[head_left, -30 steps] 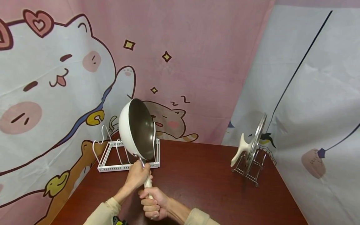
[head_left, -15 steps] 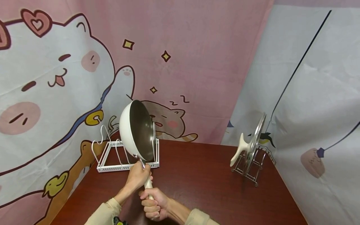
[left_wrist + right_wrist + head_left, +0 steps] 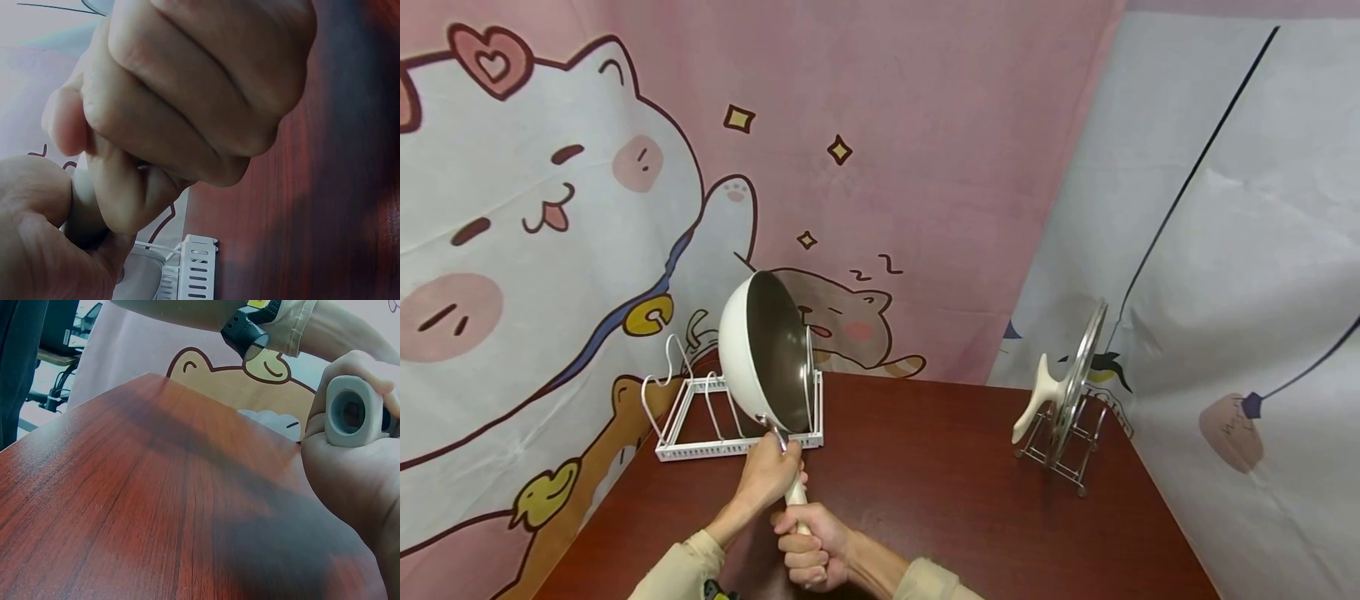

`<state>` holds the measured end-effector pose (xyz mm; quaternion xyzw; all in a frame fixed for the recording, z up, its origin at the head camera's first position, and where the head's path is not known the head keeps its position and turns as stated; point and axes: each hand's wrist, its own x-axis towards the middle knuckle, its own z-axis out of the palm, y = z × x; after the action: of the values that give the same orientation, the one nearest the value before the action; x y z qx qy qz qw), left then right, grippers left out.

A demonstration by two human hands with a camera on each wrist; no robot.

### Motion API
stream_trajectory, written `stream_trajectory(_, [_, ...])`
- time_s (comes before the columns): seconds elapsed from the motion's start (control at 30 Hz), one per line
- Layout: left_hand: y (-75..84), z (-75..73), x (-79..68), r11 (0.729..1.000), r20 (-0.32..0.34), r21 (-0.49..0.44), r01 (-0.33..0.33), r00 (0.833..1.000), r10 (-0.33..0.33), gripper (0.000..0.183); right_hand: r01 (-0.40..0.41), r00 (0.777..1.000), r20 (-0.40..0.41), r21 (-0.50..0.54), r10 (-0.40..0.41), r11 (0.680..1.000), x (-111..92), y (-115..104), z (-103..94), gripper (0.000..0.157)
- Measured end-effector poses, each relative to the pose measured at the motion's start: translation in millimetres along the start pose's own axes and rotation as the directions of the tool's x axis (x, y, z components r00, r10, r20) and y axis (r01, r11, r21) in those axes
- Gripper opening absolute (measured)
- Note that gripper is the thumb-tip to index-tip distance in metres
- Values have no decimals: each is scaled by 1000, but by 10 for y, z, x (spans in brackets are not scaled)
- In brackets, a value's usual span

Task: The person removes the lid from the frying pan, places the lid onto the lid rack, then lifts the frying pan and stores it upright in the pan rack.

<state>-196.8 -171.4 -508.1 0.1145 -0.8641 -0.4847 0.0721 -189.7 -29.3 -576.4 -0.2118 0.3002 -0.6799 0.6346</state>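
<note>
A white wok (image 3: 741, 354) with a dark inside stands tilted on its side at the white wire rack (image 3: 707, 452), its open face to the right. My left hand (image 3: 767, 471) grips the cream handle (image 3: 795, 490) near the metal neck, and my right hand (image 3: 816, 546) wraps round its end. In the left wrist view, the right hand's curled fingers (image 3: 181, 81) sit close above my left hand (image 3: 44, 244). The handle's hollow end (image 3: 353, 412) shows in the right wrist view, inside my right hand (image 3: 350, 469).
At the right of the brown table (image 3: 925, 467), a glass lid (image 3: 1082, 367) with a cream knob (image 3: 1045, 396) leans in a small metal wire stand (image 3: 1060, 467). A printed cloth (image 3: 940, 167) hangs behind. One thin white upright piece (image 3: 809, 358) shows behind the wok's rim.
Both hands keep their grip; the wok has come slightly down and to the right against the rack. The whole view has shifted a little. The lid stays in its stand.
</note>
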Motion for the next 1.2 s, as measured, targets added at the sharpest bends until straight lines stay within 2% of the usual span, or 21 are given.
stream_trajectory(0.3, [-11, 12, 4, 1000, 9, -1, 0, 1000, 0, 30, -2, 1000, -13, -9, 2, 1000, 2, 19, -25, 52])
stream_trajectory(0.6, [-60, 57, 7, 1000, 8, 5, -8, 1000, 8, 28, 8, 1000, 4, -7, -8, 1000, -30, 50, -67, 41])
stream_trajectory(1.2, [-124, 118, -9, 1000, 4, 5, -5, 1000, 5, 24, -5, 1000, -5, -61, 5, 998, -57, 75, -105, 47])
